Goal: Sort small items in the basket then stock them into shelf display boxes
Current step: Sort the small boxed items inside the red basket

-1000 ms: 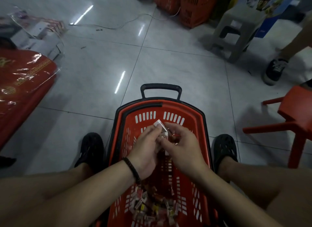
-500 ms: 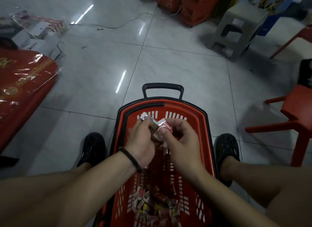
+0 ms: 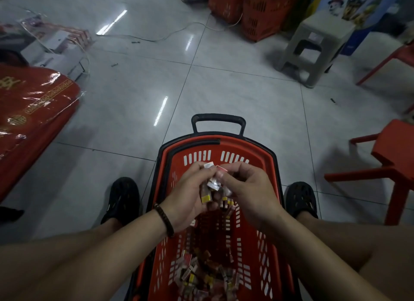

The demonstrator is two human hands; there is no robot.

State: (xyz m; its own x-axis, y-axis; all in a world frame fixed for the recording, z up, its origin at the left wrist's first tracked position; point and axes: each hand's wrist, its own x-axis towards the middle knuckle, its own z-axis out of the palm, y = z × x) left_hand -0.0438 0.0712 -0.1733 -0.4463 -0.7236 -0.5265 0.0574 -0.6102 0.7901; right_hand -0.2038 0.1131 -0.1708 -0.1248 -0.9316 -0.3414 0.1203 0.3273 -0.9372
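A red plastic shopping basket [image 3: 264, 166] with a black handle stands on the floor between my feet. Several small wrapped packets [image 3: 201, 276] lie heaped at its near end. Above the basket's middle, my left hand [image 3: 190, 197], with a dark bead bracelet at the wrist, holds a bunch of small packets [image 3: 207, 194] in curled fingers. My right hand [image 3: 248, 193] pinches a small white and red packet [image 3: 220, 168] at its fingertips, right against the left hand's bunch.
A large red wrapped package [image 3: 29, 112] lies at the left with white boxes [image 3: 53, 47] behind it. A grey plastic stool [image 3: 313, 47] and more red baskets [image 3: 259, 13] stand at the back. A red chair [image 3: 389, 161] is at the right. A cable [image 3: 170, 35] crosses the floor.
Both hands have stayed together over the basket, shifting packets between the fingers. The other person's shoe at the right edge has left the view.
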